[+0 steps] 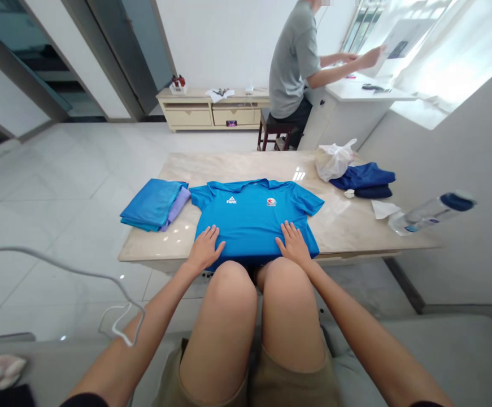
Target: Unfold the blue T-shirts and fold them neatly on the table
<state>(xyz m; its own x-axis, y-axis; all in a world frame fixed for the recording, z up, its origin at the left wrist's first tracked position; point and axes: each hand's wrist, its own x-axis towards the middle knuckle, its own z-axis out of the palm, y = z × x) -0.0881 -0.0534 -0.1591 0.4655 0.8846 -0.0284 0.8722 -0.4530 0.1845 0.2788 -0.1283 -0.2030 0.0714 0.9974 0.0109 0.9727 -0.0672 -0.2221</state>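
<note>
A blue short-sleeved polo shirt [249, 217] lies spread on the table, its collar toward the far side and its lower part hanging over the near edge. White and red logos show on its chest. My left hand [205, 246] rests flat on the shirt's left side, fingers stretched out. On the right side my right hand [293, 243] lies flat too, fingers spread. Neither hand grips the cloth. Left of the shirt is a stack of folded blue clothes [152, 203], with a purple folded piece [178, 208] sticking out of it.
The marble-topped table [144, 246] also bears a plastic bag [334, 161], dark blue cloth [362, 178], white paper [384, 209] and a clear bottle [432, 213]. A person [294, 62] sits beyond at a white desk [356, 107]. A grey cable [80, 271] hangs at left.
</note>
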